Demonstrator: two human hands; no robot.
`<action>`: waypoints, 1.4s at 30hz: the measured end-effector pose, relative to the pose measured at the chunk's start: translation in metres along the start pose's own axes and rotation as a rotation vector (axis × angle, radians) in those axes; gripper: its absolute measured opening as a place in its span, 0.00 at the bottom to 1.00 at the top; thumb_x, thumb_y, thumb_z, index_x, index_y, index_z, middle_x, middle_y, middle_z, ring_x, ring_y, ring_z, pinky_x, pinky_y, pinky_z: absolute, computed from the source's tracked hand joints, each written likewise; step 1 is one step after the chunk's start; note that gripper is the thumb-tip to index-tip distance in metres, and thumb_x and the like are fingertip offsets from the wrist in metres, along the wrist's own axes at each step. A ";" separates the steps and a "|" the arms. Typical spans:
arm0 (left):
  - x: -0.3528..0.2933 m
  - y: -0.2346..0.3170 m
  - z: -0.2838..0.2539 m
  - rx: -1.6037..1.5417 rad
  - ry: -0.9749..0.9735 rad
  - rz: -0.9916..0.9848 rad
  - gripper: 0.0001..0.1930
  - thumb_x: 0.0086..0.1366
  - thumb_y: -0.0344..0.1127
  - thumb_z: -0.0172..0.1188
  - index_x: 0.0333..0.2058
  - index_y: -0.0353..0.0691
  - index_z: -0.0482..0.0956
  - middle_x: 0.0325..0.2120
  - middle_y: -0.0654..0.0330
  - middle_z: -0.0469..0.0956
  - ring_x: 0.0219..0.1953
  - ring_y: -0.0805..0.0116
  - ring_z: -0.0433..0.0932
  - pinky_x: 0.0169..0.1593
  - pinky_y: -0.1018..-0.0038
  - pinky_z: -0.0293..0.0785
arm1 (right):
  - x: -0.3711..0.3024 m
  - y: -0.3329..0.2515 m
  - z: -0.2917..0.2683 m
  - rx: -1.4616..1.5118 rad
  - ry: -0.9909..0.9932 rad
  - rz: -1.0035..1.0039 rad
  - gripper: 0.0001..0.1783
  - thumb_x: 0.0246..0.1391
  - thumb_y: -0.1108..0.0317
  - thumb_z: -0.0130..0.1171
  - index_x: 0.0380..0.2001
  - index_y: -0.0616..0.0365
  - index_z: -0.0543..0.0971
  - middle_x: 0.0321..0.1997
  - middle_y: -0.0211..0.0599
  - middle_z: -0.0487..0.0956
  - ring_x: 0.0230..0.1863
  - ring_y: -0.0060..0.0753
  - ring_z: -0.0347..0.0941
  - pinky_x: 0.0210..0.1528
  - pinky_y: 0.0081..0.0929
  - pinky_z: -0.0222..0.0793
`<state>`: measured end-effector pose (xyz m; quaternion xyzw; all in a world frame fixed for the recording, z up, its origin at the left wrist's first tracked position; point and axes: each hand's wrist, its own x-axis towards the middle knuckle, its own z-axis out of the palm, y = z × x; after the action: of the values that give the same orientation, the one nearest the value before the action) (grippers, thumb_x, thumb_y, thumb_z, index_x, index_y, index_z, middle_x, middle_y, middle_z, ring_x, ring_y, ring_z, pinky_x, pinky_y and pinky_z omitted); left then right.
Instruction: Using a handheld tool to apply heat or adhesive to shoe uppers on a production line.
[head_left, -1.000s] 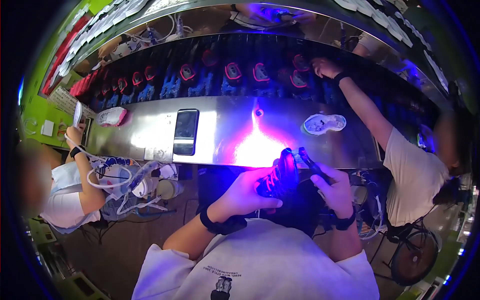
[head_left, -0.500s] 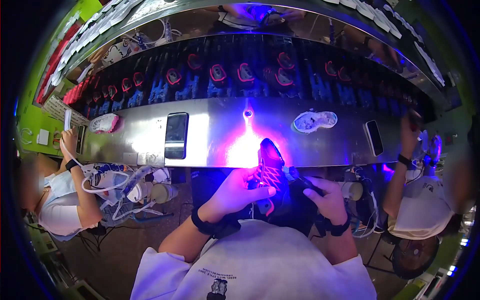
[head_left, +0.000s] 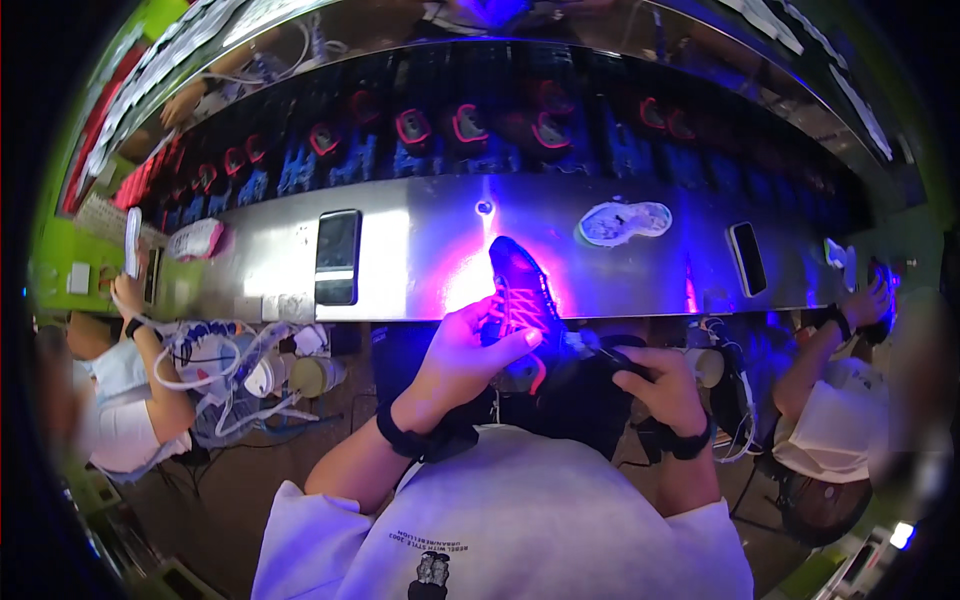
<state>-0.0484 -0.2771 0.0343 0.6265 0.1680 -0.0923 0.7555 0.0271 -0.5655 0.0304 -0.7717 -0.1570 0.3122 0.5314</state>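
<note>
My left hand point(head_left: 462, 350) grips a dark shoe point(head_left: 524, 278) with pinkish-red laces, thumb lying across the laces and the toe pointing away from me. The shoe is held over the near edge of the metal bench, in violet light. My right hand point(head_left: 668, 388) is closed round the dark handle of a brush point(head_left: 608, 352). The brush's pale bluish end is close to the shoe's right side; glare and blur hide whether the two touch.
On the metal bench point(head_left: 270, 255) lie a phone point(head_left: 338, 257), a white sole point(head_left: 626, 223), a pink-edged sole point(head_left: 196, 239) and another phone point(head_left: 747, 259). Behind runs a dark conveyor point(head_left: 370, 140) carrying several shoe parts. Co-workers sit at both sides, with cups and hoses at left.
My view has shifted slightly. The shoe has moved a little forward and left, and its gap from my right hand is wider. The right co-worker's raised hand has come down.
</note>
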 end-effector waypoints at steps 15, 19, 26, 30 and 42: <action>-0.014 -0.012 -0.015 -0.538 0.059 -0.248 0.20 0.70 0.52 0.61 0.42 0.37 0.79 0.32 0.62 0.82 0.34 0.72 0.83 0.41 0.73 0.81 | 0.002 -0.064 0.024 -0.559 0.170 -0.298 0.21 0.51 0.74 0.68 0.50 0.56 0.83 0.26 0.38 0.75 0.26 0.33 0.71 0.32 0.27 0.66; -0.019 -0.009 -0.016 -0.645 0.064 -0.344 0.21 0.71 0.54 0.59 0.43 0.39 0.79 0.34 0.62 0.82 0.36 0.72 0.83 0.42 0.72 0.82 | 0.014 -0.071 0.020 -0.577 0.116 -0.281 0.21 0.51 0.74 0.68 0.51 0.56 0.83 0.27 0.39 0.76 0.27 0.33 0.72 0.32 0.27 0.67; -0.013 -0.017 -0.010 -0.917 -0.011 -0.443 0.28 0.72 0.57 0.57 0.58 0.40 0.71 0.50 0.56 0.78 0.46 0.63 0.81 0.50 0.71 0.82 | 0.026 -0.063 0.015 -0.527 0.126 -0.277 0.22 0.49 0.78 0.68 0.50 0.62 0.83 0.32 0.37 0.81 0.31 0.27 0.77 0.37 0.24 0.71; -0.006 -0.030 -0.009 -1.206 -0.183 -0.559 0.27 0.74 0.55 0.53 0.59 0.38 0.70 0.48 0.52 0.79 0.43 0.61 0.84 0.48 0.71 0.87 | 0.029 -0.053 0.010 -0.418 0.115 -0.263 0.21 0.49 0.78 0.68 0.50 0.62 0.83 0.37 0.39 0.83 0.38 0.29 0.79 0.45 0.24 0.72; -0.014 -0.040 0.008 -1.242 -0.242 -0.480 0.28 0.75 0.52 0.53 0.67 0.47 0.62 0.51 0.47 0.76 0.42 0.63 0.84 0.40 0.76 0.87 | 0.008 -0.014 0.026 -0.370 0.193 -0.354 0.23 0.51 0.76 0.67 0.52 0.64 0.81 0.42 0.43 0.84 0.42 0.36 0.81 0.48 0.29 0.74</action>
<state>-0.0738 -0.2942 0.0044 0.0065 0.2383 -0.2133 0.9474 0.0175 -0.5363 0.0346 -0.8424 -0.2924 0.1055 0.4401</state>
